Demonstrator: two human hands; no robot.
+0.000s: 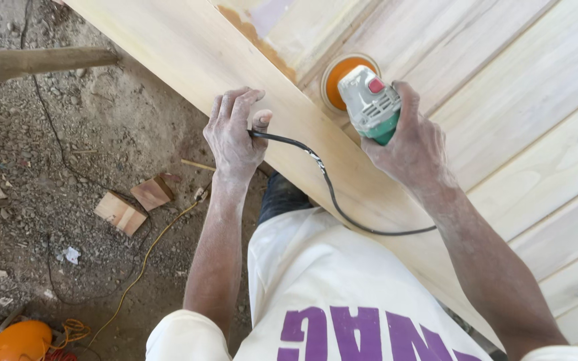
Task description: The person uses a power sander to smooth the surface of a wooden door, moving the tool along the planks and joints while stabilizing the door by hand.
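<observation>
Nearest the body, the left hand point(234, 134) pinches the black power cord point(329, 194) against the pale wooden panel point(188, 50). Farther right, the right hand point(413, 144) grips the green sander point(369, 103); its orange disc point(339, 75) meets a groove. Brown patches remain beyond.

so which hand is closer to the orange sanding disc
Right. The right hand grips the green and grey sander whose orange disc presses on the pale wood panel. The left hand rests further left on the panel's edge, holding the black cord.
</observation>
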